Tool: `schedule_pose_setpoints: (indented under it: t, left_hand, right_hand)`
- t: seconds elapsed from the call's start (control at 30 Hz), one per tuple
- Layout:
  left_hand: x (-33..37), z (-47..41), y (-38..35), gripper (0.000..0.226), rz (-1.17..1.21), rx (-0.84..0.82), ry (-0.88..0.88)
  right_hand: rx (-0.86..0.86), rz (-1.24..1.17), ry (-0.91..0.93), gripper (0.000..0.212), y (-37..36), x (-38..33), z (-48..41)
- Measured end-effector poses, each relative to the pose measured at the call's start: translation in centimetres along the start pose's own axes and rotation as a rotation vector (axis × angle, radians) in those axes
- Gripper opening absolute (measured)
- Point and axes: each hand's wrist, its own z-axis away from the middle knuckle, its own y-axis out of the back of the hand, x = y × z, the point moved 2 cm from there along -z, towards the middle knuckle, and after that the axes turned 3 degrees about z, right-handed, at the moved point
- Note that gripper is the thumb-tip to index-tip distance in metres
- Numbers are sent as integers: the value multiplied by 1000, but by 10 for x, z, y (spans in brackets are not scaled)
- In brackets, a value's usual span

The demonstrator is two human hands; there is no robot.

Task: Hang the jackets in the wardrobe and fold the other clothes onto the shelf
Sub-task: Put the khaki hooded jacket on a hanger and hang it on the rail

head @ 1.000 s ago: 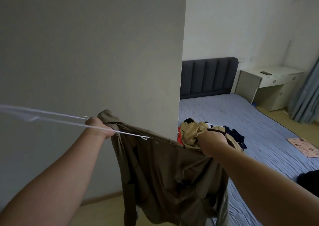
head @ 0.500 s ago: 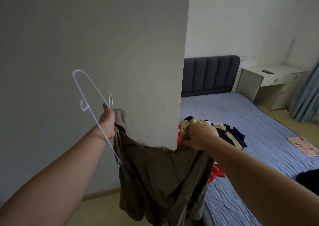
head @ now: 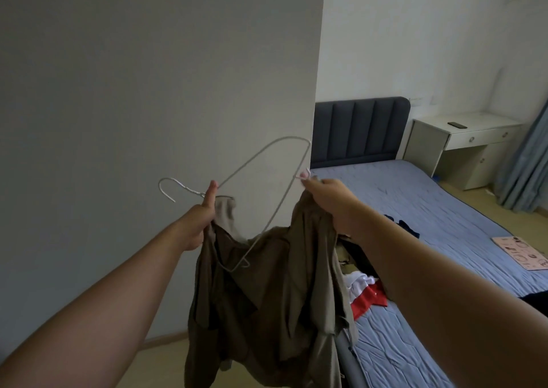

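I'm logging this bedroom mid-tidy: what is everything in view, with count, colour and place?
jacket: 1, olive-brown, held between both hands
wire hanger: 1, white, over the jacket
loose clothes: pile, red, white, navy, on bed
bed: 1, blue sheet, dark headboard, right
desk: 1, white, beside bed
small object: 1, black, on desk
curtain: 1, blue-grey, far right
printed sheet: 1, pink, on bed's edge
wall: 1, grey, left
left hand: grips hanger neck and jacket
right hand: grips jacket, touches hanger end

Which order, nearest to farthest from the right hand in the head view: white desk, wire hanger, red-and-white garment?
1. wire hanger, its end pinched by the right hand itself.
2. red-and-white garment, lying on the bed below it.
3. white desk, far right beside the headboard.
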Motion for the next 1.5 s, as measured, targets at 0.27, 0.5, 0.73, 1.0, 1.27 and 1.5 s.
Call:
schedule_pose_setpoints:
  t: [0.27, 0.5, 0.73, 1.0, 1.27, 1.5]
  left_hand:
    - [2, 10, -1, 123, -239, 37, -126]
    - [7, 26, -34, 100, -407, -84, -257]
    - [18, 24, -45, 45, -473, 95, -370]
    - [31, 50, -45, 9, -261, 347, -371]
    - [27, 105, -98, 22, -233, 285, -664]
    - [56, 109, -55, 22, -601, 666, -1108]
  right_hand:
    - [-166, -323, -23, 69, 21, -5, 0]
    - [-183, 483, 357, 60, -14, -11, 6]
    - [-81, 637, 419, 35, -12, 9, -6]
    - [195, 617, 428, 29, -18, 15, -7]
    - [289, 367, 545, 32, -46, 11, 7]
    - [240, 414, 666, 31, -33, -2, 12]
